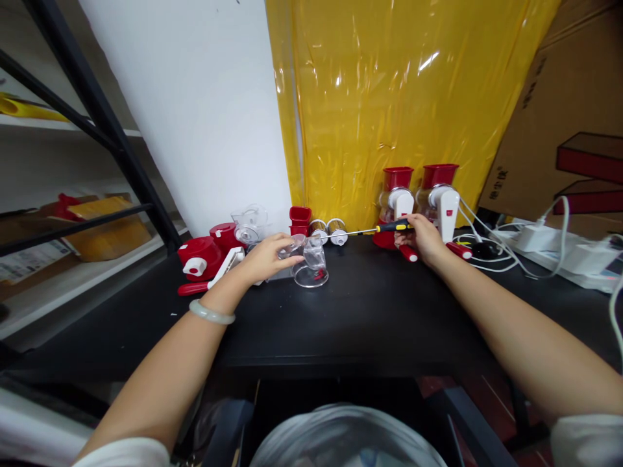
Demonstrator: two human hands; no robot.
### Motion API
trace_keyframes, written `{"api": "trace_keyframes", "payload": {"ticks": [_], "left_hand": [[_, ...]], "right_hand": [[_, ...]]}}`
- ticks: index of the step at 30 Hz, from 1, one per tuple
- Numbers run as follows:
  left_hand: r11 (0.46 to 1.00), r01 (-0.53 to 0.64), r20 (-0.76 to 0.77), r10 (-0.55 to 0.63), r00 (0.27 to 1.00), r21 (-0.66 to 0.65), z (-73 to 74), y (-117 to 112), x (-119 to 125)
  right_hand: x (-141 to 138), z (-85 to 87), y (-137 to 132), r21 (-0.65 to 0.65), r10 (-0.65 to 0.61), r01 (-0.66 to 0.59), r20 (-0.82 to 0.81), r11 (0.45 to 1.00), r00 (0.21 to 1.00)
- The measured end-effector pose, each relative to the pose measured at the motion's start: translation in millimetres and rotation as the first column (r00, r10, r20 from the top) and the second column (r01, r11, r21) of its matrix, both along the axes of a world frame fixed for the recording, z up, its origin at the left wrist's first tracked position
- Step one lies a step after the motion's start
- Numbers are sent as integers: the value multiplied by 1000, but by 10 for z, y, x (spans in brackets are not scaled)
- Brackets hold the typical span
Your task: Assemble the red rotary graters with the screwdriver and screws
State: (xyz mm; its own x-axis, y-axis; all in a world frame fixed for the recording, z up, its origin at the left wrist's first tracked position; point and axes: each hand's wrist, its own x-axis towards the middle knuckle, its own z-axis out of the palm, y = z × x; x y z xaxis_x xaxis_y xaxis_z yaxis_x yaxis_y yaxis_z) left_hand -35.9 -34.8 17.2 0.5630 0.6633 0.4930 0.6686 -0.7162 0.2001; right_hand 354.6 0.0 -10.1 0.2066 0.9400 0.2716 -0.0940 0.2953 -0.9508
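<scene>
My left hand (272, 256) grips a clear plastic part (315, 251) with a tubular end, just above the black table. Below it, a clear round container (310, 277) holds small red pieces. My right hand (422, 240) is closed around the black-and-yellow handle of a screwdriver (389, 226). Its long shaft points left, and the tip reaches the clear part; whether it touches cannot be made out. Just behind are two metal grater drums (337, 231) and a red hopper (300, 220). Left of my left hand lie red bases (199, 257) and a white crank with a red handle (195, 287).
Two assembled red-and-white rotary graters (440, 201) stand at the back right, beside white cables and a power strip (574, 259). A large cardboard box (559, 123) leans behind them. Shelving with a black frame (97, 117) borders the left. The table's front edge (341, 363) is near me.
</scene>
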Motion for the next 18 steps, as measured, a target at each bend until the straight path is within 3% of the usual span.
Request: {"api": "trace_keyframes", "payload": {"ticks": [18], "left_hand": [[1000,-24,-35,24,999,6,47,-26,-11]], "right_hand": [[-21,16,-32,6,11,-12,23,1000,1000]]}}
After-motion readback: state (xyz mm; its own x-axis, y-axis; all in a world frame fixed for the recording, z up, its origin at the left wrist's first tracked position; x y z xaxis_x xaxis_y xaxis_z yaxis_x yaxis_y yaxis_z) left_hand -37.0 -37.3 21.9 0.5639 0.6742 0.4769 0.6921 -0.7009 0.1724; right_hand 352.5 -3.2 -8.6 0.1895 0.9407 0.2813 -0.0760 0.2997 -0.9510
